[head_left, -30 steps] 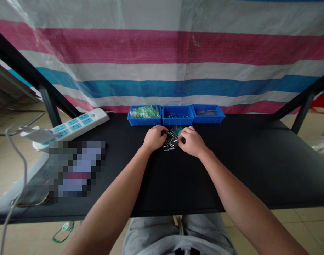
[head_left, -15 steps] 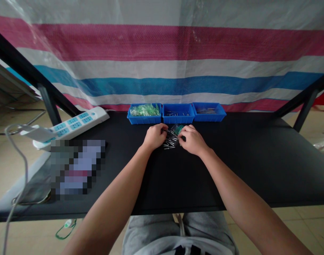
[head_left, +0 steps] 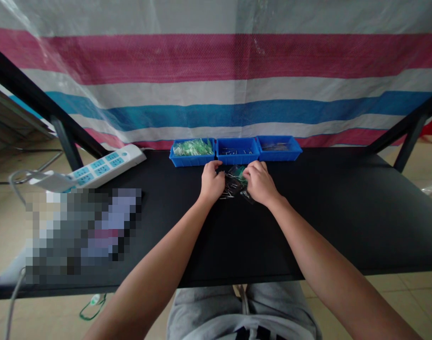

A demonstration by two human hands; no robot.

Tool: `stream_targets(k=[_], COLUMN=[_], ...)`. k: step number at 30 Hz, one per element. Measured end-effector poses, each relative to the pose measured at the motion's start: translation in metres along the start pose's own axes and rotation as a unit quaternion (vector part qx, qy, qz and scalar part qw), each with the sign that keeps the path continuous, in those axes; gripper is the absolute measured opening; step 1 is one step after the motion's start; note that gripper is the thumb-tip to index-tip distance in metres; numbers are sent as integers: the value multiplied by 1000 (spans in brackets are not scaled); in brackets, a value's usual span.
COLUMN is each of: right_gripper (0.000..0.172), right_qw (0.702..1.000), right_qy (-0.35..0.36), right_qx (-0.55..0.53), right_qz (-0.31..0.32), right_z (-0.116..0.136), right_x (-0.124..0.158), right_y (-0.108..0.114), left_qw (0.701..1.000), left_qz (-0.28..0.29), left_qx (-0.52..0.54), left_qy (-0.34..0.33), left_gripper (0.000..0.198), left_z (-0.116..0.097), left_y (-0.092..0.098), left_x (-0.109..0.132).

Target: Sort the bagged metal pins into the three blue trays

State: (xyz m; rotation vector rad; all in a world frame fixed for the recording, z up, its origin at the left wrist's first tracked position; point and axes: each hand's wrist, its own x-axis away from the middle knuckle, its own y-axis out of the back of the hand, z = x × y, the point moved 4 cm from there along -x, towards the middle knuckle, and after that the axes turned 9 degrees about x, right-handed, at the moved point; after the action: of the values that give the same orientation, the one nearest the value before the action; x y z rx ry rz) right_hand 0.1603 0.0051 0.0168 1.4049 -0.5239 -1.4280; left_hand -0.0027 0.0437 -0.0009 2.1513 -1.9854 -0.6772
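A small clear plastic bag (head_left: 234, 182) with thin metal pins and a green part inside lies on the black table (head_left: 343, 212), just in front of three blue bins. My left hand (head_left: 211, 182) grips the bag's left side with curled fingers. My right hand (head_left: 260, 182) pinches its right side, fingers closed. Several loose metal pins (head_left: 227, 194) lie on the table at the bag's near edge. The left blue bin (head_left: 192, 153) holds green and clear parts, the middle blue bin (head_left: 237, 152) a few small metal parts, and the right blue bin (head_left: 279, 148) some thin pieces.
A white power strip (head_left: 98, 166) with blue sockets lies at the table's back left, its grey cable (head_left: 13, 302) hanging off the left side. A blurred-out patch (head_left: 81, 231) covers the left of the table. A striped tarp (head_left: 216, 80) hangs behind the bins.
Both hands have shifted slightly toward the bins with the bag, and the left hand now reaches close to the middle bin. The camera has tilted a little.
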Motion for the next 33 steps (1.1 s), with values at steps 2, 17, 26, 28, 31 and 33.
stream_targets(k=[2,17,26,28,31,33], right_gripper=[22,21,29,25,23,21], right_qw=[999,986,965,960,953,950], right_qy=[-19,-41,-84,-93,-102,-102], right_qx=[-26,-152,-247,-263,-284,-295], right_qz=[-22,-57,-20,-28,-28,-24], right_z=[-4,-9,-10,-11,-12,-12], right_x=[-1,-4,-3,-3,-4,-4], right_y=[1,7,5,7,7,6], left_qw=[1000,984,981,980,974,970], left_qz=[13,92,73,77,96,105], left_qx=[20,-105,-33,29,117,148], left_qy=[-10,-110,-175,-180,-170,-162], left_gripper=[35,28,17,19,23,18], left_z=[-5,-34,-31,-29,-27,-27], left_y=[-2,1,1,2,2,1], left_x=[3,15,15,15,16,17])
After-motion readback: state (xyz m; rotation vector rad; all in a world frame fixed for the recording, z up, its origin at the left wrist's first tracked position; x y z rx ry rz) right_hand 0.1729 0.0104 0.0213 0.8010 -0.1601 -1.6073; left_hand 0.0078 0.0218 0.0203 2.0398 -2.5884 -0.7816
